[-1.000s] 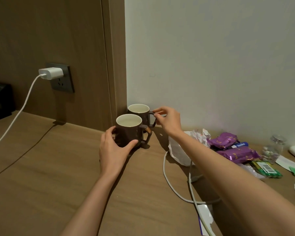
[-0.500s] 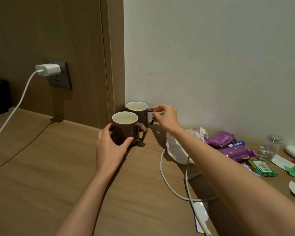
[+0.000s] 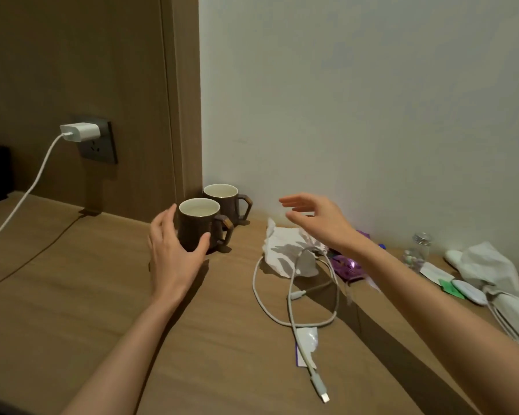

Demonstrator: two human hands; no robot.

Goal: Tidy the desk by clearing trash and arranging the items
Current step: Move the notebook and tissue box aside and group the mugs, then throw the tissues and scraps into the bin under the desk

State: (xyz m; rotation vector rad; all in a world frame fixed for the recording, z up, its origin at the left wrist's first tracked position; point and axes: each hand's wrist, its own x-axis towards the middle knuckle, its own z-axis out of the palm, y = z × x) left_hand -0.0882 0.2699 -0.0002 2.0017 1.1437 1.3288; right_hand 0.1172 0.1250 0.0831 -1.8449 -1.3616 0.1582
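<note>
Reaching across a cluttered wooden desk [image 3: 72, 295], a person is working with both bare hands well apart; the left hand [image 3: 174, 262] is cupping the front mug [image 3: 197, 229], its thumb lying against the mug's lower side and its fingers standing up along the left wall, though from here I cannot tell whether it is actually gripping; the right hand [image 3: 318, 220] is hovering in the air with fingers spread and loosely extended, holding nothing, clear of the back mug [image 3: 222, 202] and above a crumpled white paper [image 3: 282, 253]. Both brown mugs are standing upright in the corner where the wood panel is meeting the white wall, one just behind the other, handles pointing right. A white cable [image 3: 292, 298] is looping over the paper and trailing toward the desk's near edge, crossing a torn wrapper [image 3: 307, 339]; purple snack packets [image 3: 346, 265] are lying just beyond the right forearm, partly hidden by it; further right a small glass jar [image 3: 420, 247] is standing near the wall and a white cloth [image 3: 489, 265] is lying crumpled at the edge of view. On the wood panel at left a white charger [image 3: 80, 131] is sitting in a wall socket [image 3: 102, 151], its lead running down off the left side.
</note>
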